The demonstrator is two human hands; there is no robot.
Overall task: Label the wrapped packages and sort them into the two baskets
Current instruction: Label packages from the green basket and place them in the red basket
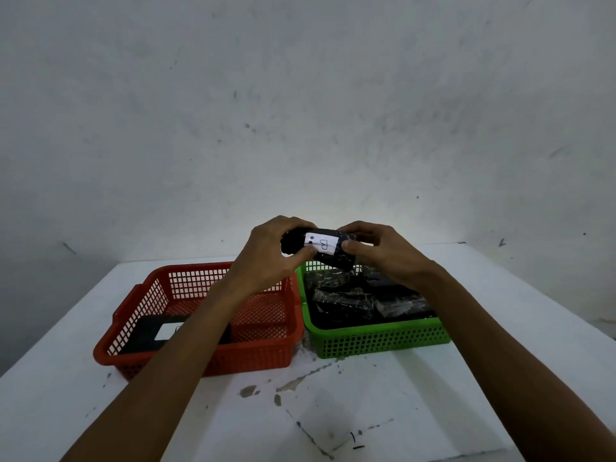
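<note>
Black wrapped package [333, 261]: held in the air between both grips, above the green basket's far rim. It lies crosswise with its labelled face towards the camera, probably so the label can be smoothed down and read.
White label [321, 245]: stuck on that near face, between the two thumbs. It carries a hand-drawn mark and two dark dots; I cannot read the mark with certainty.
Left grip [266, 258]: closed round the package's left end, fingers curled over the top, thumb lying at the label's left edge.
Right grip [376, 258]: closed round the right end in the same way, thumb just beside the label's right edge.
Step in hand: labelling looks nearly done and sorting comes next.
Red basket [260, 351]: below and left of the left grip, with the left forearm crossing above it. One black labelled package [140, 335] lies flat in its near left corner.
Green basket [376, 341]: directly below the right grip, just beside the red basket. It is filled with black wrapped packages [353, 298] that show no labels.
In the way: nothing sits between the grips and either basket. The left forearm hides part of the red basket's floor.
Tabletop [466, 395]: white, with grey stains [283, 388] and pen marks [355, 441] nearer the person than both grips.
</note>
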